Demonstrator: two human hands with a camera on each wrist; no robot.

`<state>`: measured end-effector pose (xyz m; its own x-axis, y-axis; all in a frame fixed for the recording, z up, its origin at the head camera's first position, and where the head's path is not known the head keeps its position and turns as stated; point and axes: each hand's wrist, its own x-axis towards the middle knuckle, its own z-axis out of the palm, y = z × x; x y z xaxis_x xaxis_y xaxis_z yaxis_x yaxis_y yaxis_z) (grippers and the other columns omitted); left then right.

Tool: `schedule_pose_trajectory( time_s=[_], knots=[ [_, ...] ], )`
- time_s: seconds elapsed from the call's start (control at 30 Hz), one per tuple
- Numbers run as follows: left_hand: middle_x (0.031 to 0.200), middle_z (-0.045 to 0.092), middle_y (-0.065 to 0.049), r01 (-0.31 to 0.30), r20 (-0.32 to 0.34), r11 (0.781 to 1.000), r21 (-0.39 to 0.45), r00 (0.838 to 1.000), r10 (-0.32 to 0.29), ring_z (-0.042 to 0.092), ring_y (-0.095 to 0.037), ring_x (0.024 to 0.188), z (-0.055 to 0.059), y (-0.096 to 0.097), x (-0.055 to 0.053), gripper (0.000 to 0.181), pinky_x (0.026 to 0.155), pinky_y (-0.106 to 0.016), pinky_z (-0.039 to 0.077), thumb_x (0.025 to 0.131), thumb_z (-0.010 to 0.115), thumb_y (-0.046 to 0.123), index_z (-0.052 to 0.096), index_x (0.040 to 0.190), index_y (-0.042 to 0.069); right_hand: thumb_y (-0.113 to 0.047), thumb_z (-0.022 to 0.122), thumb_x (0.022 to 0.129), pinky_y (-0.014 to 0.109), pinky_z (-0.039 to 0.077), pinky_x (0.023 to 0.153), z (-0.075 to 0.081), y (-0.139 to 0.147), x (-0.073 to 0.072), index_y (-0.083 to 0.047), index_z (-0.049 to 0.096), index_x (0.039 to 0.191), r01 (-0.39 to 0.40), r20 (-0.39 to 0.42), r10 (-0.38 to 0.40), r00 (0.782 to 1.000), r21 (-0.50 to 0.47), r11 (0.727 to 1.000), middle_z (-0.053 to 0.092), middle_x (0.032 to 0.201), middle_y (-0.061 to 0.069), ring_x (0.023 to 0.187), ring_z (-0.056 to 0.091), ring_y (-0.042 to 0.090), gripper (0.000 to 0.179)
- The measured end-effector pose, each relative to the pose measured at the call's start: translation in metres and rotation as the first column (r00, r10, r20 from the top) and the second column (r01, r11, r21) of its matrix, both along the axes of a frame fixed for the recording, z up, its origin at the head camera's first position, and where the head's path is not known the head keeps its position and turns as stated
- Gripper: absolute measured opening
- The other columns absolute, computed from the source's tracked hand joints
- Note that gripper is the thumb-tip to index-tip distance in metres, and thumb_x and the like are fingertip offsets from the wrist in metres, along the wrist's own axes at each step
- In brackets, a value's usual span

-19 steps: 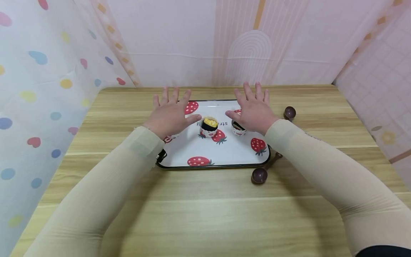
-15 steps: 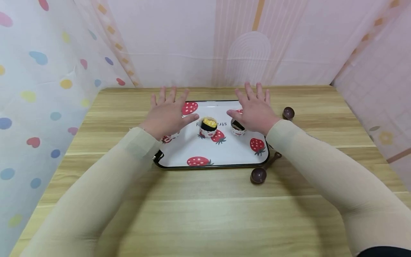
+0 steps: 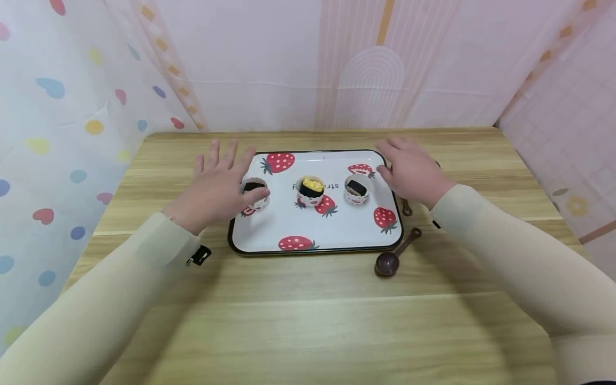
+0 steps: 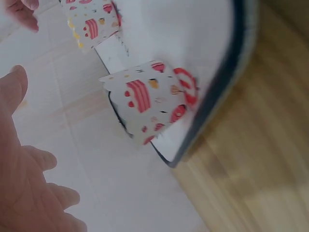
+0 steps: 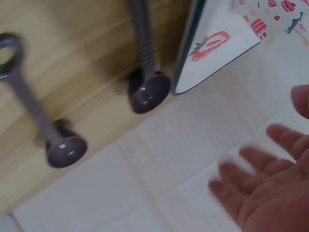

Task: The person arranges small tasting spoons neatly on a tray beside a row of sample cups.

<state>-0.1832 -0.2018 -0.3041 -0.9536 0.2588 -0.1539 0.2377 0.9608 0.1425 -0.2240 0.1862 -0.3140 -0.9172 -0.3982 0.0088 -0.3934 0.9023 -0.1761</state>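
My left hand (image 3: 209, 192) hovers with spread fingers over the left end of a strawberry-print tray (image 3: 269, 235), holding nothing. Its thumb partly covers a patterned paper cup (image 3: 260, 204) with a dark-wrapped piece inside. The same cup (image 4: 145, 99) shows in the left wrist view. In mid-tray stands a cup with a yellow-topped, dark-wrapped sushi piece (image 3: 312, 187). Further right is another cup (image 3: 356, 195) with a dark-banded piece. My right hand (image 3: 416, 171), slightly blurred, is above the tray's right edge with fingers extended and nothing held. It hides most of the measuring spoons beneath.
A brown measuring spoon (image 3: 387, 263) lies off the tray's front right corner. In the right wrist view, one spoon (image 5: 149, 92) lies beside the tray and another spoon (image 5: 66, 150) lies further out. Patterned curtains (image 3: 269, 64) rise behind the wooden table (image 3: 308, 321).
Both hands have moved apart, the left one leftward and nearer, the right one rightward. The left and right cups now show more fully. The cups and tray stay put.
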Motion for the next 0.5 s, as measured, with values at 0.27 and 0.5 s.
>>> schedule_pose_trajectory(
  time_s=[0.27, 0.5],
  knots=[
    [0.175, -0.005, -0.028, 0.035, 0.001, 0.999, -0.024, 0.999, -0.035, -0.015, -0.058, 0.157, -0.002, -0.022, 0.028, 0.099, 0.123, -0.079, -0.004, 0.101, 0.048, 0.072, 0.008, 0.171, 0.015, -0.005, 0.063, 0.1, 0.05, 0.058, 0.085, 0.001, 0.03, 0.026, -0.001, 0.075, 0.119, -0.116, -0.013, 0.115, 0.993, -0.027, 0.993, 0.077, 0.103, 0.015, 0.086, 0.068, 0.026, 0.022],
    [0.173, 0.004, -0.033, 0.074, 0.066, 0.993, -0.096, 0.996, -0.068, -0.003, -0.065, 0.155, -0.011, -0.035, 0.049, 0.099, 0.12, -0.082, 0.005, 0.101, 0.049, 0.071, 0.012, 0.171, 0.011, -0.004, 0.071, 0.096, 0.047, 0.061, 0.082, -0.006, 0.05, 0.046, -0.005, 0.079, 0.116, -0.238, 0.045, 0.239, 0.97, -0.007, 0.971, 0.079, 0.106, 0.01, 0.088, 0.072, 0.021, 0.022]
  ],
)
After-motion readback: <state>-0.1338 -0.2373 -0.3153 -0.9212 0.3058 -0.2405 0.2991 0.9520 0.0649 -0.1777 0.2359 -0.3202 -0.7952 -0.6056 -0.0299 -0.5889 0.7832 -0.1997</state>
